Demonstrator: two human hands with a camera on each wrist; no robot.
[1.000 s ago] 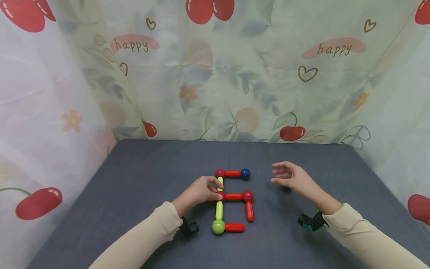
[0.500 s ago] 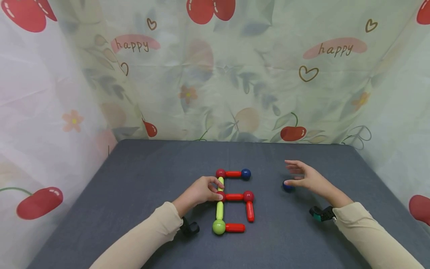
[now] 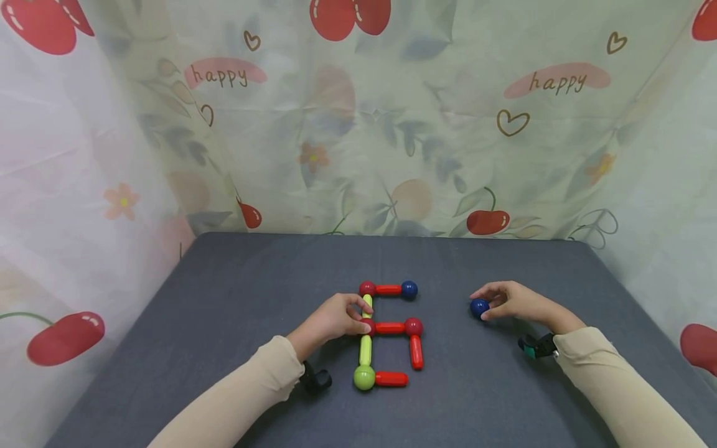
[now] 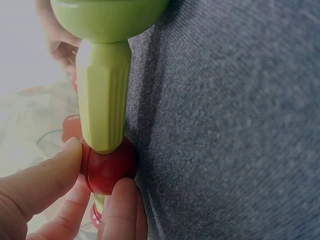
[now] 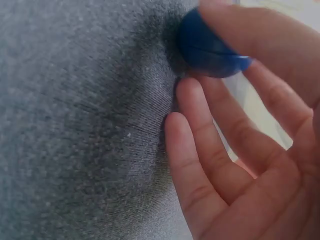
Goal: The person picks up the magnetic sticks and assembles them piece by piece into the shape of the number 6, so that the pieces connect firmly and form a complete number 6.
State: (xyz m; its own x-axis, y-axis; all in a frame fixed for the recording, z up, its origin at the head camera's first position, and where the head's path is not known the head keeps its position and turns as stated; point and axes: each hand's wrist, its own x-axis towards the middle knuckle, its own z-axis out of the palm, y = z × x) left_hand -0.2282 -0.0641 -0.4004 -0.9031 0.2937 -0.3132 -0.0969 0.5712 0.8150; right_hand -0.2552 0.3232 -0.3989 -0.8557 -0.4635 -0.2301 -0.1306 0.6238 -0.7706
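Observation:
With thumb and fingers, my left hand (image 3: 335, 316) pinches the red ball (image 4: 112, 170) at the middle of the left side of a stick-and-ball figure. A yellow-green stick (image 4: 104, 95) joins that ball to a green ball (image 3: 364, 378) at the near corner. To the right, my right hand (image 3: 521, 303) holds a loose blue ball (image 3: 478, 308) on the table between thumb and fingers. In the right wrist view the thumb lies across this blue ball (image 5: 207, 47), while the lower fingers spread away from it.
The figure also has a far red ball (image 3: 367, 288), a second blue ball (image 3: 409, 289), a right-hand red ball (image 3: 413, 326) and several red sticks (image 3: 416, 353). A dark cloth covers the table (image 3: 269, 267). A printed curtain (image 3: 358, 124) stands behind it.
My right hand has moved right, uncovering the loose blue ball, then come down, its fingers closing about the ball. The left hand and the figure have stayed in place.

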